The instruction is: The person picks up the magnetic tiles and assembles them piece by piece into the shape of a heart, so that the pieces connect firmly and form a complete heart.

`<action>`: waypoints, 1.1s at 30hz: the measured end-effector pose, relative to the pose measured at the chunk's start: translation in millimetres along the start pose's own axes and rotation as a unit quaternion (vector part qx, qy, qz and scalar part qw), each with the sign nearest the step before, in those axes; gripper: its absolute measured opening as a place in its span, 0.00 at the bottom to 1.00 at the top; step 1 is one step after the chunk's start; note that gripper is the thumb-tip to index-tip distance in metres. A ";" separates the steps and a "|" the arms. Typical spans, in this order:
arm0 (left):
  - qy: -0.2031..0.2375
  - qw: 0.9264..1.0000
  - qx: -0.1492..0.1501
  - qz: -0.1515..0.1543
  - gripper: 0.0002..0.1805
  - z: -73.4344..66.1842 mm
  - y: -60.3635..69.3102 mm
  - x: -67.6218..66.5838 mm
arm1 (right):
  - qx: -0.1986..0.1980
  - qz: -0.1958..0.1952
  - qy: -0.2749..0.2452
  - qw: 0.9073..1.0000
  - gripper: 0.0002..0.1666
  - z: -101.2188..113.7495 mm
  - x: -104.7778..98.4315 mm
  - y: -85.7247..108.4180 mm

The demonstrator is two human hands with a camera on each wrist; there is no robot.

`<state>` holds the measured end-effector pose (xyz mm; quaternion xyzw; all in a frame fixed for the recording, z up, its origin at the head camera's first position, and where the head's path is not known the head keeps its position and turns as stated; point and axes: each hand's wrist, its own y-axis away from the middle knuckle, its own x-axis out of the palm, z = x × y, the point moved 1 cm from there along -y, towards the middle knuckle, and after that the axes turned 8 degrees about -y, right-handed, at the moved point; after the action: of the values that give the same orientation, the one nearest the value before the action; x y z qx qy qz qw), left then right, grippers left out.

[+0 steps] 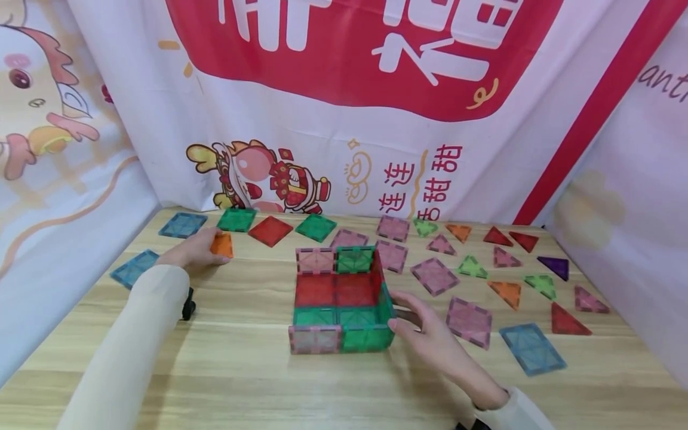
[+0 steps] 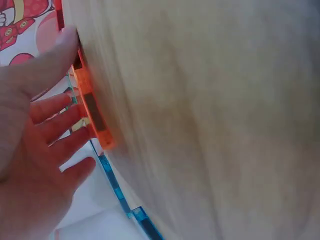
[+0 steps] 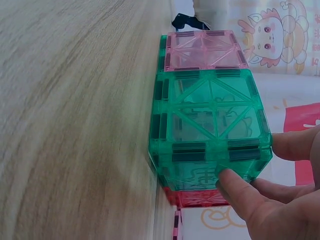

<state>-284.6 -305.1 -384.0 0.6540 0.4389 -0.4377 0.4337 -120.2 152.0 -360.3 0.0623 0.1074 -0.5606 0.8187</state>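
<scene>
One orange tile (image 1: pixel 222 245) was at the left of the frame, pinched in the grip of the left hand (image 1: pixel 199 249). At centre, a topless pink, green and red tile box (image 1: pixel 367 338) stood on the desk (image 1: pixel 242 373), its right wall (image 1: pixel 384 306) held in the grip of the right hand (image 1: pixel 429 339).

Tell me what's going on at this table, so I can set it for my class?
A person is building with translucent tiles. The left hand pinches an orange tile at the table's far left. The right hand touches the right side of an open-topped box, which has front, back and right walls but none on its left. Loose squares and triangles lie around it.
</scene>
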 end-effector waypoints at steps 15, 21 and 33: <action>0.036 0.995 0.050 -0.075 0.42 -64.9 37.8 0.6 | -0.007 0.010 0.007 1.000 0.30 2.7 1.6 0.0; 0.204 0.970 0.120 -0.058 0.39 -105.0 45.8 11.8 | -0.012 0.008 0.003 1.000 0.29 0.6 1.9 0.3; 0.288 0.944 0.163 0.000 0.42 -135.4 39.6 28.2 | -0.004 -0.015 -0.009 1.000 0.30 1.2 7.2 5.3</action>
<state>-214.3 -180.2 -371.1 0.8138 0.4677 -0.2964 0.1764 -112.6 147.2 -361.0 0.0524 0.1030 -0.5731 0.8113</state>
